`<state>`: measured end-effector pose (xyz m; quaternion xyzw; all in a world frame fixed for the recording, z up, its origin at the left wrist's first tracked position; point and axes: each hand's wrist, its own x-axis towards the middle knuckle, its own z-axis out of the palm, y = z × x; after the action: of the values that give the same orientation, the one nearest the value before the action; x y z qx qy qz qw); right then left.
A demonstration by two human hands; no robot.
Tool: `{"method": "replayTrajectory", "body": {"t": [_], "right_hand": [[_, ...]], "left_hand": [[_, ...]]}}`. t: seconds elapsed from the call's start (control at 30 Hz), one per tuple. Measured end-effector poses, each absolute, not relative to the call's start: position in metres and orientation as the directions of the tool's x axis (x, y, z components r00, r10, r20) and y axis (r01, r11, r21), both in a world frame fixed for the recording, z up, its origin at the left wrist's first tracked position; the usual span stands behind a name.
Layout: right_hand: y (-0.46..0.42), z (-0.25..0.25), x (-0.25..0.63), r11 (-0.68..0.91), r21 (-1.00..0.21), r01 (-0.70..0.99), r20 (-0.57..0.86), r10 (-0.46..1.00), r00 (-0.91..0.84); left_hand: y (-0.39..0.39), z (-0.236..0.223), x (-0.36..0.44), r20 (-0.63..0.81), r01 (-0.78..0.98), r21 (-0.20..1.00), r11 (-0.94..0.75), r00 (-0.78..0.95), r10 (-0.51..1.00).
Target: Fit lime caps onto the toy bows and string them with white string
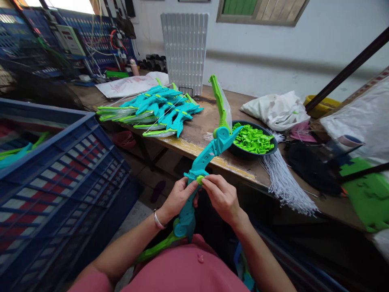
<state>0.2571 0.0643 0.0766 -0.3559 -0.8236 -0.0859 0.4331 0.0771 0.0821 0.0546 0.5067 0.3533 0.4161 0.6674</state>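
I hold a toy bow (pixel 209 152) with a teal grip and green limbs, standing up from my lap towards the table. My left hand (pixel 178 196) is wrapped round the teal grip from the left. My right hand (pixel 221 196) pinches a small green piece (pixel 200 179) against the grip at its middle. A dark bowl (pixel 270 151) full of small green plastic pieces (pixel 253 140) sits on the wooden table (pixel 197 129) just beyond the bow. A pile of finished teal and green bows (pixel 154 111) lies further left on the table.
A big blue plastic crate (pixel 60 174) stands at my left. A bundle of white strings (pixel 284 180) hangs over the table edge right of the bowl. A white ribbed basket (pixel 185 50), white bags (pixel 275 109) and green foam (pixel 369 194) lie around.
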Motion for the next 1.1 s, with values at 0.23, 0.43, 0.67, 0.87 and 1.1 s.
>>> {"method": "replayTrajectory", "body": {"t": [0.23,0.43,0.67,0.87,1.1], "right_hand": [[0.057,0.069,0.252,0.636,-0.133,0.760,0.785,0.535,-0.311],[0.057,0.070,0.248,0.567,-0.410,0.715,0.719,0.683,-0.129],[0.078,0.060,0.263,0.284,-0.933,0.221,0.277,0.959,-0.062],[0.078,0.051,0.260,0.266,-0.922,0.282,0.269,0.963,-0.030],[0.063,0.051,0.247,0.317,-0.862,0.396,0.361,0.932,0.040]], "left_hand": [[0.083,0.053,0.082,-0.016,-0.118,0.991,0.065,0.376,0.927],[0.089,0.051,0.084,-0.001,-0.086,0.996,0.037,0.381,0.925],[0.091,0.045,0.077,0.042,0.042,0.997,-0.062,0.374,0.926],[0.095,0.036,0.074,0.019,0.041,0.998,-0.036,0.359,0.933],[0.098,0.031,0.075,-0.019,0.052,0.999,-0.002,0.390,0.921]]}}
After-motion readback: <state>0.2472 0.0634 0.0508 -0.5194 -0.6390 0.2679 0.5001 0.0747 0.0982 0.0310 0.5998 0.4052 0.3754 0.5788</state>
